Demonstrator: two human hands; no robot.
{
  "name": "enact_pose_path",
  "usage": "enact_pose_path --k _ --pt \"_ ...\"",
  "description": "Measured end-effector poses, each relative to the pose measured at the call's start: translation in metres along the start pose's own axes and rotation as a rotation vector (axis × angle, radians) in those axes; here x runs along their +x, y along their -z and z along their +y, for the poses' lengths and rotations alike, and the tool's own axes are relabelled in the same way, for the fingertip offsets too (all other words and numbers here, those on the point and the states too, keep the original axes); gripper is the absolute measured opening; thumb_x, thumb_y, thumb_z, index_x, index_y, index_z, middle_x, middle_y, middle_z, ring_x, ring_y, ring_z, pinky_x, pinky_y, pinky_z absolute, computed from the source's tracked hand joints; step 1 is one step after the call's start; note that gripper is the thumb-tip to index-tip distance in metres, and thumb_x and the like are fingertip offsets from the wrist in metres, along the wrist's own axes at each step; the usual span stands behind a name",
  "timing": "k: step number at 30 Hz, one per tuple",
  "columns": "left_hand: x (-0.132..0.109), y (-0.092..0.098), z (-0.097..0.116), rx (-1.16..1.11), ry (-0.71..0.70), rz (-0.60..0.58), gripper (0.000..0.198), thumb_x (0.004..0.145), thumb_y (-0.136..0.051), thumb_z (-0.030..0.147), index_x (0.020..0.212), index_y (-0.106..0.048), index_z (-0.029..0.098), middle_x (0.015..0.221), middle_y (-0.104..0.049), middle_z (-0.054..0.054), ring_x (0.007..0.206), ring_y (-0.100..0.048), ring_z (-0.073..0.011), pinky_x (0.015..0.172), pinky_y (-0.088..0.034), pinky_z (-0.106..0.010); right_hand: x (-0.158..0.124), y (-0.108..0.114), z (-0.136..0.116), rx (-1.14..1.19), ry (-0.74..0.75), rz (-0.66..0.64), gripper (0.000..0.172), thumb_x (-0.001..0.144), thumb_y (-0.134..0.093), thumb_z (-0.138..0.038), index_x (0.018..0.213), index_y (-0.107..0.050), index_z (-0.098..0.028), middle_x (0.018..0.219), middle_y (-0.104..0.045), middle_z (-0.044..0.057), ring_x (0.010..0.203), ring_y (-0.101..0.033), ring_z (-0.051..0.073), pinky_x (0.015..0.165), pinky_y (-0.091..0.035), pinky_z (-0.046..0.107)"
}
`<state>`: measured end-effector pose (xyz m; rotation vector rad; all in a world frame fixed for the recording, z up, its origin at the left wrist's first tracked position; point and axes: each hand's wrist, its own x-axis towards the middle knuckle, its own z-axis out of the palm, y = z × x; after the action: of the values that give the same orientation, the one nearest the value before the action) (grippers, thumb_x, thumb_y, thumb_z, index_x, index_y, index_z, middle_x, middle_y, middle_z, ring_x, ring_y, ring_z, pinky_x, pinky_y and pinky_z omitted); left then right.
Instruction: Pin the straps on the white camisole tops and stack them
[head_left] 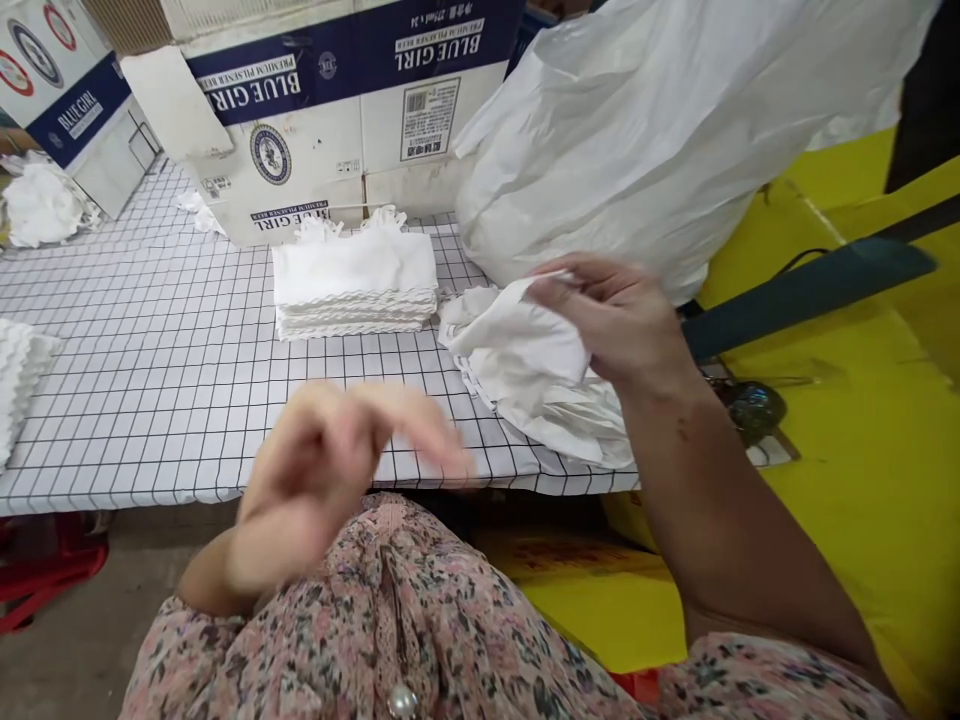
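My right hand (607, 320) pinches the edge of a crumpled white cloth (525, 360), which lies in a loose heap on the grid-patterned table cover (187, 400). My left hand (330, 470) is blurred by motion above the table's near edge, with nothing visible in it. To its upper side stands a neat stack of folded white cloths with scalloped edges (352, 285). Another folded stack (15, 385) sits at the far left edge of the view.
Blue Girl beer cartons (300, 130) stand at the back of the table, beside a large white plastic sack (637, 130). A heap of white cloth (41, 205) lies at the back left. A yellow surface (847, 420) with a dark strap (810, 295) lies to the right.
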<state>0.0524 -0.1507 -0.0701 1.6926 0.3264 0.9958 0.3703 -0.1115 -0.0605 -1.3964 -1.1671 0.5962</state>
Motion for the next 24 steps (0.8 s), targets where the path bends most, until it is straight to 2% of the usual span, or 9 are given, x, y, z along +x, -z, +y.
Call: enact_pose_path --k 2,4,6,8,11,15,17,21,24 --pt "0.036 -0.003 -0.028 -0.044 -0.035 0.151 0.028 0.101 -0.067 0.053 0.124 -0.058 0.038 0.145 -0.068 0.0 0.143 -0.06 -0.0262 0.121 -0.053 -0.052 -0.011 -0.019 -0.019 -0.039 0.02 -0.257 0.026 0.074 -0.088 -0.046 0.085 -0.083 -0.023 0.082 -0.076 0.005 0.068 -0.067 0.016 0.056 -0.053 0.028" --pt "0.064 -0.005 -0.059 -0.017 0.053 0.116 0.058 0.084 -0.087 0.051 0.132 -0.06 0.03 0.149 -0.064 -0.007 0.143 -0.059 -0.0295 0.119 -0.052 -0.051 -0.016 -0.033 -0.028 -0.095 0.083 -0.417 0.026 0.079 -0.085 -0.048 0.09 -0.084 -0.025 0.09 -0.078 0.005 0.073 -0.068 0.015 0.06 -0.053 0.027" --pt "0.077 0.0 -0.085 -0.097 0.216 0.029 0.057 0.079 -0.09 0.056 0.119 -0.069 0.022 0.122 -0.074 -0.009 0.114 -0.071 -0.0254 0.096 -0.061 -0.041 -0.013 -0.039 -0.025 -0.144 0.042 -0.524 0.039 0.079 -0.086 -0.052 0.106 -0.082 -0.024 0.08 -0.073 0.002 0.063 -0.059 0.012 0.052 -0.044 0.025" --pt "0.076 0.012 -0.099 -0.176 0.318 0.044 0.048 0.08 -0.089 0.058 0.099 -0.073 0.018 0.095 -0.072 -0.005 0.087 -0.069 -0.0157 0.075 -0.057 -0.029 -0.006 -0.038 -0.013 -0.158 -0.095 -0.679 0.052 0.072 -0.092 -0.056 0.107 -0.079 -0.02 0.069 -0.065 -0.001 0.056 -0.051 0.01 0.048 -0.034 0.024" --pt "0.067 0.037 -0.1 -0.221 0.338 0.11 0.039 0.078 -0.094 0.047 0.089 -0.071 0.018 0.088 -0.069 -0.001 0.076 -0.062 -0.0085 0.065 -0.051 -0.02 0.001 -0.031 0.01 -0.094 -0.207 -0.859 0.049 0.066 -0.095 -0.06 0.078 -0.073 -0.018 0.069 -0.06 0.0 0.063 -0.053 0.011 0.054 -0.038 0.024" --pt "0.072 0.058 -0.094 -0.273 0.521 -0.268 0.046 0.071 -0.099 0.04 0.102 -0.073 0.018 0.097 -0.075 -0.005 0.082 -0.071 -0.014 0.065 -0.056 -0.023 0.002 -0.034 0.015 0.095 -0.206 -0.809 0.053 0.075 -0.09 -0.068 0.071 -0.068 -0.02 0.073 -0.062 0.003 0.07 -0.056 0.013 0.062 -0.047 0.028" --pt "0.082 0.061 -0.093 -0.28 0.532 -0.36 0.047 0.073 -0.097 0.045 0.103 -0.075 0.017 0.1 -0.077 -0.007 0.084 -0.073 -0.0162 0.067 -0.058 -0.025 0.004 -0.04 0.008 0.155 -0.22 -0.797 0.053 0.076 -0.089 -0.07 0.076 -0.068 -0.021 0.069 -0.059 0.001 0.063 -0.053 0.012 0.056 -0.044 0.027" --pt "0.101 0.075 -0.082 -0.17 0.363 -0.184 0.052 0.074 -0.096 0.058 0.093 -0.072 0.016 0.095 -0.075 -0.004 0.087 -0.073 -0.0153 0.072 -0.06 -0.027 0.023 -0.038 0.004 0.019 -0.201 -0.981 0.047 0.076 -0.092 -0.061 0.094 -0.076 -0.021 0.066 -0.06 -0.002 0.054 -0.049 0.008 0.047 -0.036 0.023" --pt "0.103 0.102 -0.07 -0.007 0.311 -0.064 0.056 0.078 -0.089 0.07 0.092 -0.067 0.02 0.084 -0.067 0.001 0.082 -0.074 -0.0162 0.063 -0.057 -0.026 0.041 -0.022 0.013 -0.22 -0.155 -1.155 0.044 0.074 -0.093 -0.058 0.086 -0.081 -0.018 0.069 -0.069 0.003 0.058 -0.058 0.011 0.05 -0.041 0.024"
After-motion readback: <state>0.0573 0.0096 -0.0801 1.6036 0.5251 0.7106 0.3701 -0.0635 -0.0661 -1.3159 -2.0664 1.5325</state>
